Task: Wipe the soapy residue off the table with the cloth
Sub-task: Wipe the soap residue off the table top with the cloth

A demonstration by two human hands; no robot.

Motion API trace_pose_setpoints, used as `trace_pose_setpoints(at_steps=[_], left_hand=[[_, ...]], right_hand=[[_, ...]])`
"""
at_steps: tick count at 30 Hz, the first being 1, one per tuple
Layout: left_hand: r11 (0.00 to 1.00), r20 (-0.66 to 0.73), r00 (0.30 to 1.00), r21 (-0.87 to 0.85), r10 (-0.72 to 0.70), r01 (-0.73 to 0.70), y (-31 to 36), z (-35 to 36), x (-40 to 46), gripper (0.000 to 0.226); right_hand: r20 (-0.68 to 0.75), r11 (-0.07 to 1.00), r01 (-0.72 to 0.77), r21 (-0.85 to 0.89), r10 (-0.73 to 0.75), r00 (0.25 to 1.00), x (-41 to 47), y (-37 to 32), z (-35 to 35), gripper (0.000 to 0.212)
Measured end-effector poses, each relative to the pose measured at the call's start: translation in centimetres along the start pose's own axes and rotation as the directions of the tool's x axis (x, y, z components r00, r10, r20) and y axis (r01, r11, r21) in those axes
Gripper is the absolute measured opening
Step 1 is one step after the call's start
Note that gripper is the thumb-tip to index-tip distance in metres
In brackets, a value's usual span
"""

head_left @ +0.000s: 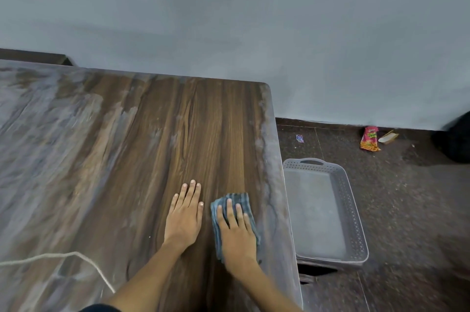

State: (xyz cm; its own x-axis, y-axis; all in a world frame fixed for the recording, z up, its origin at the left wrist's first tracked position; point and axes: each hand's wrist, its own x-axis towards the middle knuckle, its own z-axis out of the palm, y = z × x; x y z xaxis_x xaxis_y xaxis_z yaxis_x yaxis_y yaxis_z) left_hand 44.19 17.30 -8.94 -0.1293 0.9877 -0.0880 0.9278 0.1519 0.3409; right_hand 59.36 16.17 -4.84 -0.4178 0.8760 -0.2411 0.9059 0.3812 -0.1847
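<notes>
A right hand (237,233), fingers flat, presses a striped cloth (235,206) near the tabletop's (127,159) right edge; the left hand (184,215) rests flat beside it, soapy residue (268,159) lining that edge.

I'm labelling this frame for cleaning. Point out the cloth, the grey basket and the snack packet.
cloth (235,199): head view, striped far end beyond the fingers.
grey basket (354,207): head view, perforated right wall.
snack packet (369,139): head view, middle of red wrapper.
</notes>
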Motion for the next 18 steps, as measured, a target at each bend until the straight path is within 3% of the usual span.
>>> trace_pose_setpoints(at_steps=[2, 5, 9, 12, 15, 18], left_hand=[[1.0, 0.014, 1.0, 0.01, -0.003, 0.003, 0.1, -0.1, -0.3, 0.066], [1.0, 0.026, 1.0, 0.01, -0.008, 0.008, 0.2, 0.1, -1.4, 0.066], [1.0, 0.007, 1.0, 0.004, -0.011, 0.011, -0.1, 0.5, -3.0, 0.074], [0.999, -0.032, 0.999, -0.008, -0.039, 0.038, 0.3, 1.0, -4.5, 0.078], [0.997, -0.063, 0.995, -0.017, -0.078, 0.077, 0.9, 1.3, -5.4, 0.078], [0.996, -0.075, 0.993, -0.005, -0.094, 0.094, 1.3, 1.5, -5.8, 0.073]], right_hand=[[0.021, 0.999, -0.004, -0.052, 0.005, 1.0, 1.4, 0.8, -1.1, 0.074], [-0.029, 0.985, -0.151, -0.08, 0.149, 0.988, 2.1, 3.8, -1.9, 0.062], [-0.078, 0.964, -0.261, -0.053, 0.257, 0.963, -1.2, 5.4, -0.6, 0.073], [-0.076, 0.995, -0.096, -0.033, 0.094, 0.993, -4.0, 3.2, 2.5, 0.065], [0.012, 0.999, 0.009, 0.032, -0.009, 1.0, -3.9, 0.4, 2.1, 0.085], [-0.008, 0.992, 0.085, -0.089, -0.086, 0.996, -1.5, 1.5, 0.2, 0.067]])
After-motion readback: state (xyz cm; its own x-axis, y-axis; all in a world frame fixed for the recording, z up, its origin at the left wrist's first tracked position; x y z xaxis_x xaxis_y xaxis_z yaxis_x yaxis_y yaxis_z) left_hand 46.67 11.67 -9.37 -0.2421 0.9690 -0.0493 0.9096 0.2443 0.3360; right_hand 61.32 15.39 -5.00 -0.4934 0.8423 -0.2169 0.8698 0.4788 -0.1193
